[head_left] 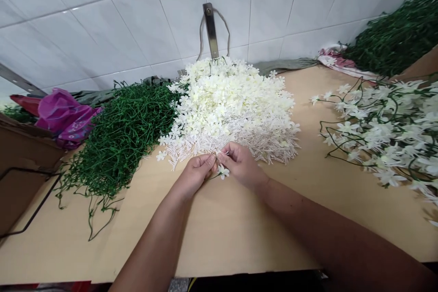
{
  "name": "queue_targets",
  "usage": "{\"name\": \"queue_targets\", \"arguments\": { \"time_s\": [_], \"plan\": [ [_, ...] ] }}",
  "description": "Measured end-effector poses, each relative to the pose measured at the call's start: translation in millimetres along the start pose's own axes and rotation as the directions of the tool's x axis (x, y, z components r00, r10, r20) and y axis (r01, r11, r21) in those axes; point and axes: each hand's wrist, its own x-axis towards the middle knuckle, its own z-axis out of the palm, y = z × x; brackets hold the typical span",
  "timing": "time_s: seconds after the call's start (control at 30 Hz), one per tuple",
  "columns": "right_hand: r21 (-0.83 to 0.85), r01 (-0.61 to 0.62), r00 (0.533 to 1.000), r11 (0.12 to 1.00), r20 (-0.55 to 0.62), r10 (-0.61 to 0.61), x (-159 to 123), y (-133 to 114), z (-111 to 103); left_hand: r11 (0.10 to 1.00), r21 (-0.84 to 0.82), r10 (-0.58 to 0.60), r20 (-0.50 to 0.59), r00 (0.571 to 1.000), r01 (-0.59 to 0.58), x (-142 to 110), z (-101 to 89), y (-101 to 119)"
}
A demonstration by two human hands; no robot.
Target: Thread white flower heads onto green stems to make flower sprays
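My left hand (196, 173) and my right hand (241, 162) meet at the near edge of a big heap of loose white plastic flowers (229, 105) on the tan tabletop (219, 232). Both hands are closed in a pinch, fingertips touching each other. Between them runs a thin green stem, and one small white flower (223, 172) hangs just below the fingertips. A heap of green stems (123, 137) lies to the left of my left hand.
Finished green stems with white flowers (386, 123) lie at the right. More green stems (393, 36) are piled at the back right. A purple plastic bag (63, 116) and a brown cardboard box (20, 164) sit at the left, before a white tiled wall.
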Motion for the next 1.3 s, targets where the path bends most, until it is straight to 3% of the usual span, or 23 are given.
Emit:
{"name": "queue_targets", "arguments": {
  "time_s": [0.17, 0.43, 0.63, 0.8, 1.07, 1.3],
  "plan": [
    [0.134, -0.048, 0.998, 0.990, 0.035, 0.043, 2.6, -6.7, -6.4, 1.000, 0.015, 0.012, 0.002, 1.000, -0.012, -3.2, -3.4, -2.0],
    [-0.172, 0.002, 0.995, 0.985, 0.099, 0.016, 1.5, -14.6, -17.1, 0.989, 0.092, 0.119, -0.071, 0.990, -0.112, 0.3, -2.9, -8.0],
    [0.054, -0.081, 0.973, 0.995, 0.223, 0.067, 4.5, -21.8, -25.0, 0.994, 0.038, 0.106, -0.113, 0.988, -0.102, 0.4, -4.8, -11.3],
    [0.058, -0.119, 0.957, 0.991, 0.273, 0.099, 5.3, -22.3, -26.6, 0.993, -0.029, 0.111, -0.051, 0.993, -0.112, 0.3, -6.2, -13.0],
    [-0.007, -0.087, 0.975, 0.996, 0.203, 0.087, 6.9, -8.6, -22.6, 0.994, -0.096, 0.048, 0.037, 0.998, -0.044, -1.5, -3.0, -5.9],
    [0.062, -0.151, 0.972, 0.987, 0.190, 0.137, 7.1, -16.4, -20.3, 0.994, -0.105, 0.019, 0.051, 0.999, -0.013, -1.5, -4.5, -6.6]
  ]
}}
